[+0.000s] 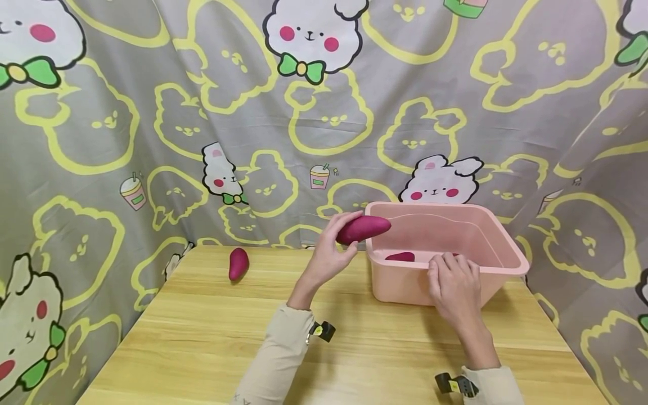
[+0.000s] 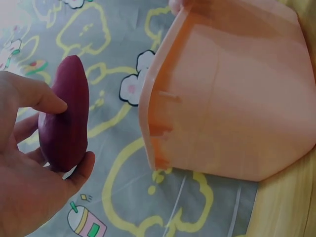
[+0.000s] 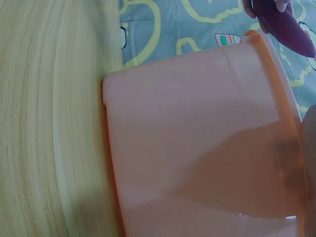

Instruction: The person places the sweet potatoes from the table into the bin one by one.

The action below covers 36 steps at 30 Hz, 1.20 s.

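My left hand (image 1: pixel 326 259) grips a purple sweet potato (image 1: pixel 368 228) by one end, holding it in the air at the left rim of a pink plastic bin (image 1: pixel 402 287). In the left wrist view the thumb lies across the sweet potato (image 2: pixel 74 118), and the fingers curl behind it. The right hand (image 1: pixel 458 289) holds the bin's front rim, its fingers bent over the edge. Inside the bin lies another purple sweet potato (image 1: pixel 402 257), partly hidden by the front wall. A dark red bit shows behind the right hand's fingers, mostly covered.
One more purple sweet potato (image 1: pixel 238 264) lies on the wooden table (image 1: pixel 202 337), toward the back left. A grey curtain (image 1: pixel 334 163) with cartoon bunnies hangs behind the table and along both sides. Each wrist carries a small black camera (image 1: pixel 324 331).
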### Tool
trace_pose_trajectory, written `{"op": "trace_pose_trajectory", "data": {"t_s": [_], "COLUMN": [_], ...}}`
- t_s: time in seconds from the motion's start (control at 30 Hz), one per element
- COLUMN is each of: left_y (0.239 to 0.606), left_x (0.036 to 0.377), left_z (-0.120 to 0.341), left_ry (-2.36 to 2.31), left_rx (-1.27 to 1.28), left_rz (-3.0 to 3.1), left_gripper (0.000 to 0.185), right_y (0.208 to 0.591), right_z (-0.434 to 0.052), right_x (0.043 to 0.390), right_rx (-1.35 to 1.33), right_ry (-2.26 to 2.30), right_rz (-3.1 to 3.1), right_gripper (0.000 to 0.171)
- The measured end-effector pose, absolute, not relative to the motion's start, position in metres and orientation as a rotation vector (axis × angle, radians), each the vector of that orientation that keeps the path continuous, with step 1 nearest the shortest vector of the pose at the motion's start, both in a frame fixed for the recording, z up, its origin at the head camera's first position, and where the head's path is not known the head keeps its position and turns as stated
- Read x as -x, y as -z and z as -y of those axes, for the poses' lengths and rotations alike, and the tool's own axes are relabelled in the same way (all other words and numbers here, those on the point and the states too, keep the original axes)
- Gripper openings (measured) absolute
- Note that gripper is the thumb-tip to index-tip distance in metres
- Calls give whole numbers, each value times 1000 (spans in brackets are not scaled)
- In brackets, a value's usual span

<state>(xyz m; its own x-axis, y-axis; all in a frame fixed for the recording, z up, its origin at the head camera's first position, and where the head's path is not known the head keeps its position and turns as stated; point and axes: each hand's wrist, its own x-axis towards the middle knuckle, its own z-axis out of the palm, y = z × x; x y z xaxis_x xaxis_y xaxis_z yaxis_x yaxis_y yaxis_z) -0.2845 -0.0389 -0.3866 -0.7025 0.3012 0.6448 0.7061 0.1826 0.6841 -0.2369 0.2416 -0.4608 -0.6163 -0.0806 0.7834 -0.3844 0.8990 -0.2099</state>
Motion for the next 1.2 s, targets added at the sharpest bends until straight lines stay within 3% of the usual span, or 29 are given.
{"op": "trace_pose_trajectory", "data": {"t_s": [1.2], "left_y": [393], "left_x": [290], "left_z": [-10], "left_ry": [1371], "left_rx": [990], "left_rz": [2236], "left_gripper": [51], "right_y": [460], "right_z": [-240], "right_x": [236], "right_rx": [-338], "right_ry": [-451], "right_rz": [2198], "right_gripper": [27]}}
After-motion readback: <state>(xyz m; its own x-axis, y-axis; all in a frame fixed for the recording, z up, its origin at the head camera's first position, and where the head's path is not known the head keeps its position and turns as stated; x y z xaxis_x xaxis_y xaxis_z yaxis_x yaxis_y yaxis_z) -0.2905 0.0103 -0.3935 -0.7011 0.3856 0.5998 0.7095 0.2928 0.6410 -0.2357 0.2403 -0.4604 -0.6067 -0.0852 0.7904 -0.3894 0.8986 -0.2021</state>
